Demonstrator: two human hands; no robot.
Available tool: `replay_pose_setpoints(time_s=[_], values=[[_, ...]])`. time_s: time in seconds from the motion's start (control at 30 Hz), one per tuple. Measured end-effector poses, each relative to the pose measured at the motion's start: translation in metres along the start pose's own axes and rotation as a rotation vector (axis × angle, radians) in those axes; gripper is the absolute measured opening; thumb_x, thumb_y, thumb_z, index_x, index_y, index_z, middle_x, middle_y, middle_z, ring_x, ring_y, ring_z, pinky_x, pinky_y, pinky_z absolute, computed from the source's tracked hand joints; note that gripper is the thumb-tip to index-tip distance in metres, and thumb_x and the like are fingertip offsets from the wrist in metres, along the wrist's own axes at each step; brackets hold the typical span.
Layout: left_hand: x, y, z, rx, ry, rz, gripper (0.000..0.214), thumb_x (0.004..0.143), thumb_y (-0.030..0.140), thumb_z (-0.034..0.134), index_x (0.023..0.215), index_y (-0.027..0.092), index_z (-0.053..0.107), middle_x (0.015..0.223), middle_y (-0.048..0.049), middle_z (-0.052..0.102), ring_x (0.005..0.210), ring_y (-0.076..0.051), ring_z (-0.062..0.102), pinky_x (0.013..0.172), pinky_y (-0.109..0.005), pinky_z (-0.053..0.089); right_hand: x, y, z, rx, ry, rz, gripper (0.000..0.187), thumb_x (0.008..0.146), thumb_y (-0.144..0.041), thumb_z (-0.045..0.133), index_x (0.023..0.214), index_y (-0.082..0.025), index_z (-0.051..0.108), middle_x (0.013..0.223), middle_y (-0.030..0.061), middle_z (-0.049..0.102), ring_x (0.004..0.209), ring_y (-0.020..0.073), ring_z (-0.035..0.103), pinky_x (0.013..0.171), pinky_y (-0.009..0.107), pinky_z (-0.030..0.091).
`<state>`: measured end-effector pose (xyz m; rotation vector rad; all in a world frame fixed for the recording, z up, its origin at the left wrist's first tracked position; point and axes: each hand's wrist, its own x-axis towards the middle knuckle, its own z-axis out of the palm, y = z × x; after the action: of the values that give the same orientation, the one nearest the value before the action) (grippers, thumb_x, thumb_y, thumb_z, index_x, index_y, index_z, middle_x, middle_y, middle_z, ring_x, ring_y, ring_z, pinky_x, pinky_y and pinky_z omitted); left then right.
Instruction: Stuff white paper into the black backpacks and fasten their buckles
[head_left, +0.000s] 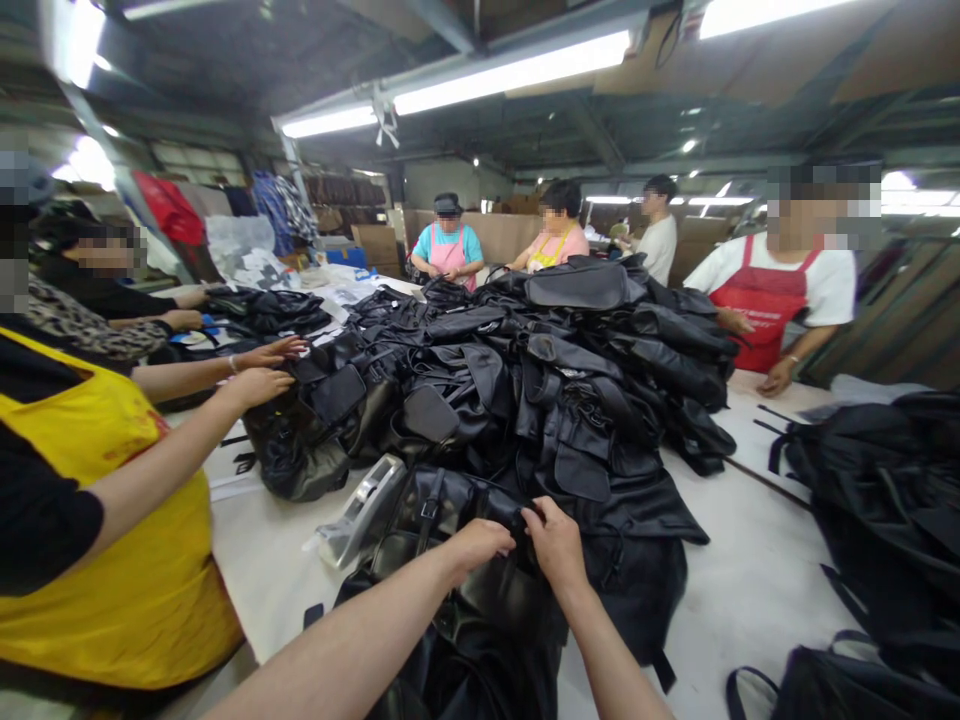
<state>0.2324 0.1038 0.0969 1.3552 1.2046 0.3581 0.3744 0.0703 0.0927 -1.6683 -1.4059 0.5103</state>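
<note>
A black leather-like backpack (480, 590) lies on the white table right in front of me. My left hand (480, 545) and my right hand (556, 545) sit side by side on its top edge. Both have their fingers curled down into the black material near a strap, gripping it. Behind the backpack rises a big heap of black bags (540, 380) that covers the middle of the table.
A clear tape dispenser (364, 510) lies left of my backpack. A person in a yellow apron (112, 540) at my left reaches into the heap. Other people stand around the white table (750, 580). More black bags (885, 510) lie at the right.
</note>
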Motion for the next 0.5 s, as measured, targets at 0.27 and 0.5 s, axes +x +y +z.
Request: replay_pose_setpoints(time_s=[0.27, 0.5], values=[[0.008, 0.0, 0.011, -0.024, 0.137, -0.026, 0.015, 0.058, 0.028, 0.061, 0.054, 0.014, 0.059, 0.048, 0.0019, 0.051, 0.051, -0.012, 0.047, 0.055, -0.025, 0.036, 0.025, 0.009, 0.009, 0.065, -0.073, 0.026, 0.012, 0.069, -0.03, 0.055, 0.06, -0.021, 0.051, 0.062, -0.0013, 0.052, 0.057, 0.015, 0.053, 0.057, 0.027, 0.04], [0.004, -0.015, 0.009, 0.039, 0.121, 0.135, 0.015, 0.066, 0.027, 0.054, 0.06, 0.014, 0.059, 0.049, 0.0055, 0.046, 0.053, -0.01, 0.043, 0.054, -0.022, 0.033, 0.0, 0.0, -0.006, 0.302, -0.228, 0.151, 0.027, 0.078, -0.044, 0.048, 0.07, -0.019, 0.052, 0.052, -0.0046, 0.051, 0.045, 0.0106, 0.048, 0.047, 0.022, 0.035]])
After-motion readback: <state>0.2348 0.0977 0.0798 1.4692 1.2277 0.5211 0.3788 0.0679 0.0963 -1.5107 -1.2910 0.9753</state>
